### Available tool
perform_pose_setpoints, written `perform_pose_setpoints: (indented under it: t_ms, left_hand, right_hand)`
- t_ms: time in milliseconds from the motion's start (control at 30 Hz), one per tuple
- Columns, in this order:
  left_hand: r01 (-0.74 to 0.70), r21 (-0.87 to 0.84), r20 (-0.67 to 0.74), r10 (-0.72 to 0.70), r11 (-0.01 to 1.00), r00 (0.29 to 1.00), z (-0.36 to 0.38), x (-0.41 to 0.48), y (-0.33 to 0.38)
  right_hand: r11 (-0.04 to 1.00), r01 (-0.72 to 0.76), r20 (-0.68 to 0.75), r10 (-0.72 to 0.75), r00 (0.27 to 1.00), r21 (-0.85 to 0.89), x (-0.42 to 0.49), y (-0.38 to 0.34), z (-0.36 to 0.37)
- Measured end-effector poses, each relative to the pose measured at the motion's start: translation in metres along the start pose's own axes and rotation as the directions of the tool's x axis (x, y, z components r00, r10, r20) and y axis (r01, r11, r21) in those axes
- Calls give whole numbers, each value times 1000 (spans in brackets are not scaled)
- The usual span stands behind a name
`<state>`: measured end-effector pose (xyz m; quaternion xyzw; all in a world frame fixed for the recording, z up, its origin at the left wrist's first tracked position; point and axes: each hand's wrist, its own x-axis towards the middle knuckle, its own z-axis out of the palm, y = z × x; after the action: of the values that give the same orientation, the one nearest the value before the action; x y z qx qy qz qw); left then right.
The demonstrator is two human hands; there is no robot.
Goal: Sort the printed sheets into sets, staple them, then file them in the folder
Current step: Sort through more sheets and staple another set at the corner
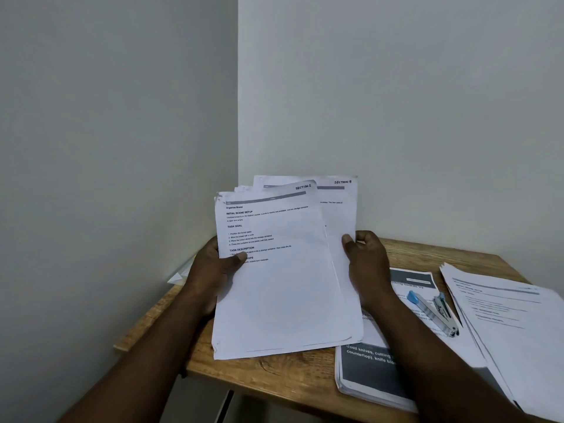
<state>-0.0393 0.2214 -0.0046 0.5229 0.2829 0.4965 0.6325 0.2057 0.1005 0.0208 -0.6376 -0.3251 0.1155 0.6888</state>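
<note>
We hold sheet stack (283, 294) above worktop (274, 377) left edge; left hand (210, 270), right hand (366, 264) fingers pinching opposite margins; stapler (433, 312) toward right edge.

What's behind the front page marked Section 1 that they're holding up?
A page marked Section 8 sticks out behind the front page, held by the right hand. More page edges show at top left. Their text is mostly covered.

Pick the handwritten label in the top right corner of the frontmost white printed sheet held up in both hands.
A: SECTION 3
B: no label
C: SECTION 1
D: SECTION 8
C: in the stack of white printed sheets held by the left hand and the right hand, the frontmost sheet reads SECTION 1; SECTION 8 is on the sheet behind.
</note>
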Motion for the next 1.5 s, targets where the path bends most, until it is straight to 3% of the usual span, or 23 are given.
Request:
perform_pose_setpoints:
  t_ms: [200, 333, 433, 633, 733, 833, 933, 1100, 1400, 1500]
  left_hand:
    - [-6, -13, -92, 4, 1000, 996, -1, -1, 1]
    - [-74, 216, -173, 112, 974, 978, -2, -3, 2]
    - [-106, 481, -218, 237, 870, 947, 0, -9, 7]
    - [-149, 655, -148, 318, 741, 936, 0, -9, 7]
    - [-225, 685, -70, 369, 694, 927, -1, -11, 7]
    - [-263, 598, -58, 367, 758, 928, -3, -4, 1]
    - [-225, 546, -81, 318, 807, 945, -2, 1, -5]
    - [-207, 426, -82, 266, 881, 961, -3, 1, -3]
    - [-69, 232, 45, 60, 970, 997, 1, -8, 3]
    - [-85, 254, 49, 75, 964, 996, 2, -9, 3]
  right_hand:
    - [1000, -18, -322, 13, 947, -11, 18, -3, -23]
    - [985, 76, -487, 11, 873, 158, 30, -10, -40]
    - [958, 149, -553, 11, 833, 244, 39, -13, -48]
    - [912, 165, -617, 114, 778, 377, 49, -18, -65]
    - [894, 186, -662, 149, 734, 407, 56, -19, -77]
    - [895, 185, -677, 158, 719, 405, 59, -19, -87]
    - [962, 85, -582, 85, 808, 260, 56, -11, -77]
    - [1000, 30, -283, -31, 959, -7, 35, 4, -33]
    - [993, 105, 79, -101, 992, -51, 3, 16, 9]
    - [993, 112, 202, -101, 974, -45, -1, 19, 12]
